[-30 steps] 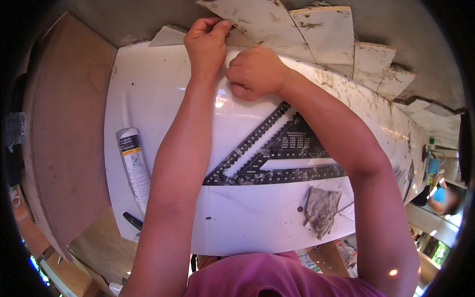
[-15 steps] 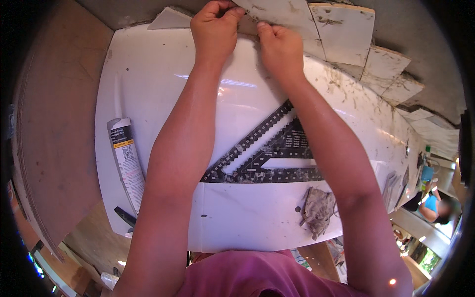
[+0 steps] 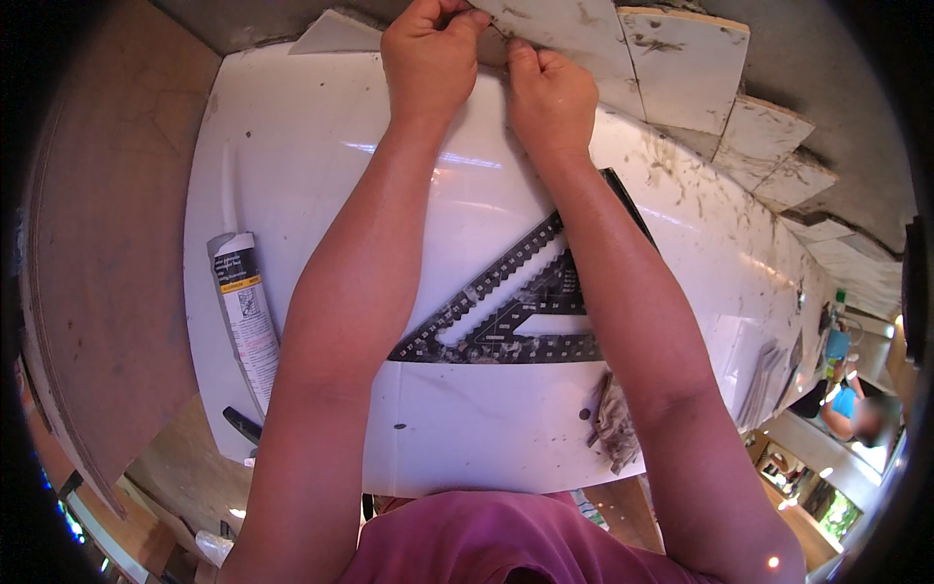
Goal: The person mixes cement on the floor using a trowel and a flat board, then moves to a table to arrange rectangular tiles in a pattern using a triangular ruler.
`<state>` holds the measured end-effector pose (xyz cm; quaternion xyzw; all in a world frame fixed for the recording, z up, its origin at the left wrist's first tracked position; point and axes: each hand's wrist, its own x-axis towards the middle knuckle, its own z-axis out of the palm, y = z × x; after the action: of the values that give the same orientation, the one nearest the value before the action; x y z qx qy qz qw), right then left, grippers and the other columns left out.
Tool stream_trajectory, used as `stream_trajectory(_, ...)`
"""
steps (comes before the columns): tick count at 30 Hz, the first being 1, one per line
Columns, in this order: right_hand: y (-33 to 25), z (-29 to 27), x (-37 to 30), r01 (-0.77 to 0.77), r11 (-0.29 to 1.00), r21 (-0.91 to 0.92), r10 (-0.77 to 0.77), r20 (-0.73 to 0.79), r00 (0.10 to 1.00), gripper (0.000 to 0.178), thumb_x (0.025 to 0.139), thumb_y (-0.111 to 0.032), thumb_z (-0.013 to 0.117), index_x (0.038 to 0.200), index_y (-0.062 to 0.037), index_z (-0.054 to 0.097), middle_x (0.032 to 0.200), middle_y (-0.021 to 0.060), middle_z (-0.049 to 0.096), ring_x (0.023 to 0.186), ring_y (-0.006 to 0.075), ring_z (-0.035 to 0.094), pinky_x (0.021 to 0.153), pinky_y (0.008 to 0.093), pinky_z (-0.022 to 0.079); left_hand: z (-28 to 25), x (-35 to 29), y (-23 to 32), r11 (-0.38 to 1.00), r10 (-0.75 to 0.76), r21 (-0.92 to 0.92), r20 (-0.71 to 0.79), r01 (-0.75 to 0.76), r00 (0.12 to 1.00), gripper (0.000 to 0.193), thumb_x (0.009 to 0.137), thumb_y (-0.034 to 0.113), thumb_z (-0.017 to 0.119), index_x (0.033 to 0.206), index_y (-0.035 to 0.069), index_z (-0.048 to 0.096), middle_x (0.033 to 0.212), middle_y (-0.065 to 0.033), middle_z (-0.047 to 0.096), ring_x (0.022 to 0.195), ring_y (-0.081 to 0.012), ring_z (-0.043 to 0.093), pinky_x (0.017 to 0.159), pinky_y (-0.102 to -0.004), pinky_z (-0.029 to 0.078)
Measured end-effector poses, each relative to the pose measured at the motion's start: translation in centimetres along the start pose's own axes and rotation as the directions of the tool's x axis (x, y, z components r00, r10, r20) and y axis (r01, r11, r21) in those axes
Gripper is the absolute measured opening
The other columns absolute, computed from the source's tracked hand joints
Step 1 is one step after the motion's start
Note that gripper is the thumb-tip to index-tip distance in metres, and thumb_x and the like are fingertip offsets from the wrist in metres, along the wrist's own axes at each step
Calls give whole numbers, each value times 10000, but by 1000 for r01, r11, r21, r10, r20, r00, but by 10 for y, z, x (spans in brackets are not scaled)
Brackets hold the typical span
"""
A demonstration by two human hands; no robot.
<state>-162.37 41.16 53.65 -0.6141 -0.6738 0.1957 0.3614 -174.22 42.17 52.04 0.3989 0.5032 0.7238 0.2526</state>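
At the far edge of a white glossy surface (image 3: 467,409), my left hand (image 3: 435,63) is closed with thumb and fingertips pinched together. Beside it, slightly nearer, my right hand (image 3: 553,102) is also closed, its thumb against bent fingers. Between the two pinches runs a thin dark line; what they hold is too small to name. Right beyond my fingers lies a dirty white tile (image 3: 574,49). A black triangular square (image 3: 525,341) with scale markings lies flat under my right forearm, which hides part of it.
A sealant cartridge (image 3: 245,321) with a pale nozzle lies at the left. A crumpled grey rag (image 3: 613,428) is near my right elbow. More white tiles (image 3: 686,63) line the far right. A brown board (image 3: 117,195) stands at the left; a person (image 3: 851,404) is far right.
My left hand has shifted slightly right. My right forearm has swung a little left, covering more of the rag and uncovering the square's right edge. Both hands stay pinched.
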Motion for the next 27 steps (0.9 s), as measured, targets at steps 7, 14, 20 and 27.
stream_trajectory(7,-1,0,2,-19,999,41,19,11,1000,490,945,-413,563,733,16,668,687,242,628,673,440,626,665,504,484,-1,0,6,995,-19,100,-15,20,1000,74,864,-29,651,801,4,633,743,-20,658,693,-88,550,640,-268,476)
stream_trajectory(14,0,-2,3,-45,996,79,42,35,998,488,940,-416,580,741,20,666,672,240,615,641,430,607,645,492,478,4,-2,12,998,-7,55,-28,8,1000,111,878,10,646,773,4,612,711,-14,632,668,-87,529,606,-275,458)
stream_trajectory(20,9,-19,0,26,988,155,-40,90,995,473,966,-366,597,747,51,643,621,217,591,565,335,583,604,447,470,-11,7,-14,999,-39,14,16,38,999,150,869,130,763,904,-4,705,811,-19,700,715,-83,591,658,-251,489)
stream_trajectory(27,33,-51,0,-305,807,506,320,61,946,487,1028,-388,552,743,2,611,608,35,567,520,113,496,499,274,403,-11,7,-13,996,-66,57,28,65,997,196,899,196,767,904,9,706,807,-8,694,715,-78,576,654,-247,476)
